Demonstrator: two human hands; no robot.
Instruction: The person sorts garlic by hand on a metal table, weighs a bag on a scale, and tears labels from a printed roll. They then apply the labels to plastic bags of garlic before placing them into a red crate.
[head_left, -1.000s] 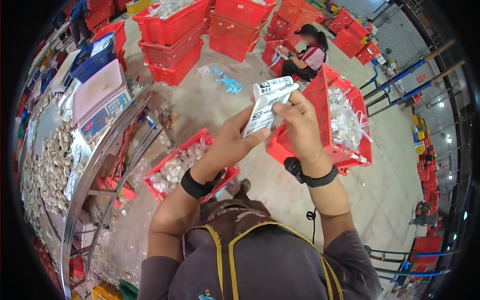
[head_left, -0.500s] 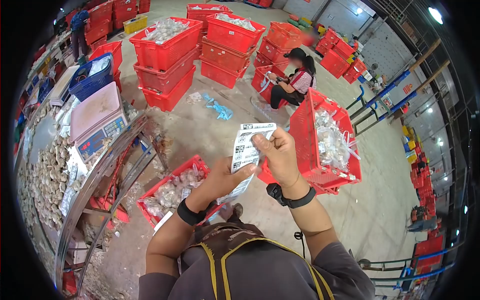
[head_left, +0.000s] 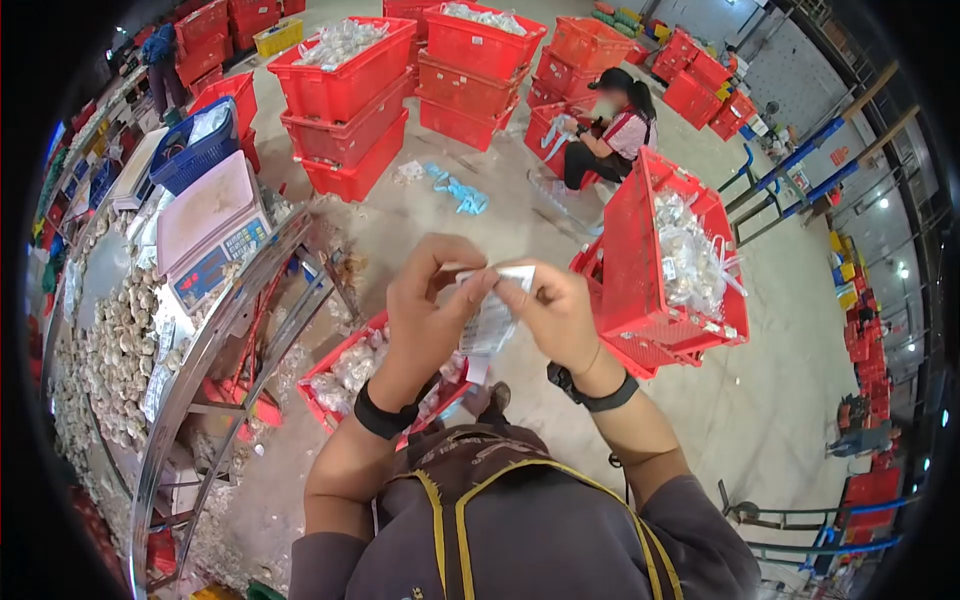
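A strip of white printed labels (head_left: 486, 328) hangs between my two hands, above the floor. My left hand (head_left: 428, 312) pinches its top edge between thumb and curled fingers. Close beside it, my right hand (head_left: 556, 312) grips the upper right corner, the thumbs nearly touching. Below the strip, partly behind my left forearm, lies a red crate (head_left: 325, 408) of bagged goods. Another red crate (head_left: 622, 262) with clear bags (head_left: 685, 262) stands to the right of my right hand.
At left is a metal-edged table with garlic-like bulbs (head_left: 115, 350), a scale (head_left: 210, 215) and a blue basket (head_left: 190, 158). Stacked red crates (head_left: 345, 125) stand ahead. A person (head_left: 625, 130) crouches beyond the right crate. Blue plastic (head_left: 460, 190) lies on the floor.
My left hand has moved up to the top of the label strip, and both hands are now close together. The strip is bunched and less spread out. The view has shifted slightly.
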